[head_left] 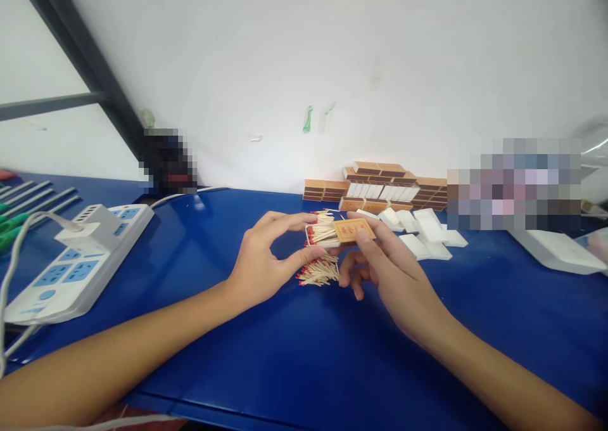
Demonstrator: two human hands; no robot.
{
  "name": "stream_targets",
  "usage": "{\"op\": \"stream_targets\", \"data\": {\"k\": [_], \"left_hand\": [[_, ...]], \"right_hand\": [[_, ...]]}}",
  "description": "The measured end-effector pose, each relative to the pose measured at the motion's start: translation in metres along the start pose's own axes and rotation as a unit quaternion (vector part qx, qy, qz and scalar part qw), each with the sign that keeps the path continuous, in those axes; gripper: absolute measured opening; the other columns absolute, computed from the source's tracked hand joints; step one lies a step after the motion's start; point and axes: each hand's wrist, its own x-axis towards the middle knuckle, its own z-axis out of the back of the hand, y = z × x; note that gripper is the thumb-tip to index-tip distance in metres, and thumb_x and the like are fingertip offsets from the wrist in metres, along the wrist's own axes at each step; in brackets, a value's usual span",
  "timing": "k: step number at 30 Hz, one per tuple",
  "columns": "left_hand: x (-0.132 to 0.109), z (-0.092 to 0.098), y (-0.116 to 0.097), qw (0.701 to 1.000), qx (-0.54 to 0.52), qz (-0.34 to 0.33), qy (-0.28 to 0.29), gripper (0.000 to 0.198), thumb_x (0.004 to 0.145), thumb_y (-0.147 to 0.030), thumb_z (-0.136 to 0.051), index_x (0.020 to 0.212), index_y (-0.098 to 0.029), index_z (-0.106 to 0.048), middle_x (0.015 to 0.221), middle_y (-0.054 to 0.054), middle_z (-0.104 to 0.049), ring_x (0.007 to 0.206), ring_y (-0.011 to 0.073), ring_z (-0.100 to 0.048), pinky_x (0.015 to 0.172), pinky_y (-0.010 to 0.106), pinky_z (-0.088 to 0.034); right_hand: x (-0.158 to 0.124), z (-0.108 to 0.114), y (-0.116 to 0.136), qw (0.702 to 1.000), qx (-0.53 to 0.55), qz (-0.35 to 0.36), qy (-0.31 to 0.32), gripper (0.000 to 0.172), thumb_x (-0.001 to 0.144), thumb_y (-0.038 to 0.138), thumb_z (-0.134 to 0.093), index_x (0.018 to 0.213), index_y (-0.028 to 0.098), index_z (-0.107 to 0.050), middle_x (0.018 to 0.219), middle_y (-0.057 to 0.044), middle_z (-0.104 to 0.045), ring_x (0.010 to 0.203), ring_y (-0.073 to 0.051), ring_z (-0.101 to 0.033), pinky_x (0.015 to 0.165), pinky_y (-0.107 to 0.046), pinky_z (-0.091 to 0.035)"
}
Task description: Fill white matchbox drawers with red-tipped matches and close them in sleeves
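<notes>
A matchbox is held between my two hands above the blue table. Its white tray [313,243], filled with red-tipped matches [323,231], sticks out to the left of the brown sleeve [350,229]. My left hand [266,253] grips the tray's left end between thumb and fingers. Around the sleeve, my right hand [394,272] has its thumb on top and fingers behind and below. A loose pile of matches [319,271] lies on the table just under the box, and more matches show behind it.
White empty trays [430,225] lie scattered to the right. Stacked matchboxes [380,171] stand against the wall. On the left are a white power strip [85,260] with a plugged-in charger [90,228] and green-handled rods [28,209]. A white box [555,247] sits far right.
</notes>
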Motion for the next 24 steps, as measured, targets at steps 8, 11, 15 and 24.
{"op": "stream_targets", "data": {"k": [8,11,15,24], "left_hand": [[0.001,0.005,0.007,0.978,0.106,-0.159,0.083,0.036,0.102,-0.036,-0.066,0.136,-0.026,-0.064,0.117,0.007,-0.075,0.105,0.0207,-0.068,0.09,0.038,-0.05],[0.001,0.006,0.009,0.971,0.126,-0.182,0.088,0.033,0.104,-0.032,-0.063,0.136,-0.023,-0.064,0.116,0.008,-0.074,0.106,0.0209,-0.068,0.088,0.037,-0.049],[-0.001,0.005,0.008,0.975,0.116,-0.172,0.08,0.038,0.102,-0.036,-0.066,0.137,-0.023,-0.061,0.119,0.007,-0.075,0.104,0.0213,-0.069,0.089,0.037,-0.049],[-0.003,0.002,0.001,0.992,0.065,-0.1,0.03,0.052,0.089,-0.045,-0.081,0.133,-0.026,-0.061,0.105,0.002,-0.078,0.096,0.0205,-0.071,0.089,0.037,-0.049]], "right_hand": [[-0.003,-0.002,0.001,0.999,0.04,-0.004,0.004,0.055,0.099,0.061,-0.058,0.143,0.029,-0.049,0.083,0.0,-0.063,0.058,-0.016,-0.063,0.041,-0.026,-0.046],[-0.003,-0.003,0.002,0.999,0.046,-0.008,0.009,0.056,0.099,0.061,-0.058,0.144,0.028,-0.048,0.085,0.0,-0.064,0.058,-0.016,-0.063,0.041,-0.026,-0.046],[-0.004,-0.003,0.001,0.999,0.05,-0.01,0.011,0.061,0.099,0.062,-0.059,0.149,0.029,-0.045,0.089,-0.001,-0.064,0.059,-0.016,-0.064,0.041,-0.026,-0.047],[-0.014,-0.011,-0.001,0.993,-0.028,-0.035,0.111,0.076,0.105,0.065,-0.044,0.167,0.026,-0.023,0.088,-0.005,-0.066,0.071,-0.021,-0.068,0.048,-0.03,-0.053]]}}
